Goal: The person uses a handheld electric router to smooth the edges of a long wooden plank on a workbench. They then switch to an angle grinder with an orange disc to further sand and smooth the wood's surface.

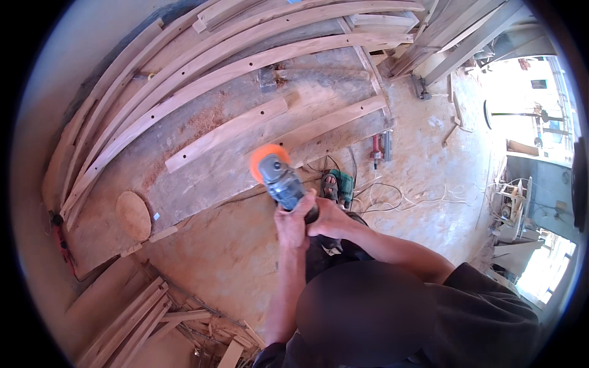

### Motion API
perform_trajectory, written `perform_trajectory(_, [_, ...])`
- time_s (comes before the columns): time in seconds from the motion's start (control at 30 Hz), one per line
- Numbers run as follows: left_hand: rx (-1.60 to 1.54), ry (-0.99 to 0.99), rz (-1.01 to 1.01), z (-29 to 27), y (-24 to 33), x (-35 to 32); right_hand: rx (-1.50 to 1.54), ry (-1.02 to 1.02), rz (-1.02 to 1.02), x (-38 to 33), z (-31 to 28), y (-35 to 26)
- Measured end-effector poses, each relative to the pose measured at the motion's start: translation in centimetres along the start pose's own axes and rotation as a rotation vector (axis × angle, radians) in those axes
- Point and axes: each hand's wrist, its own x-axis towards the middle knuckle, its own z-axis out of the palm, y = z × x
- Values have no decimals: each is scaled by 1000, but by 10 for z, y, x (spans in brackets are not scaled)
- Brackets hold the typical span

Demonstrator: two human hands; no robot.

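Observation:
Both my hands grip a grey-blue angle grinder (280,180) with an orange sanding disc (265,158) at its front. My left hand (293,222) wraps the grinder's body from below. My right hand (327,218) holds its rear end, right beside the left. The disc sits over the near edge of a long wooden plank (224,134) with round holes, lying on a large wooden work surface (202,184). A second straight plank (334,122) lies just right of the disc.
Several long curved wooden strips (184,86) with holes lie across the far side. A round wooden disc (133,214) rests at the left. A green power tool (338,187), a red tool (376,149) and white cables (399,199) lie on the dusty floor. Scrap wood (147,319) piles at lower left.

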Motion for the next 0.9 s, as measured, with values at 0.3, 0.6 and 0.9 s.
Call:
perform_trajectory(0.3, [-116, 42, 1, -7, 6, 26, -110, 2, -49, 35, 4, 6])
perform_trajectory(0.6, [64, 48, 3, 71, -43, 48, -161, 74, 110, 16, -82, 27])
perform_trajectory(0.9, [278, -159, -64, 209, -119, 84, 66, 302, 227, -31, -221, 75])
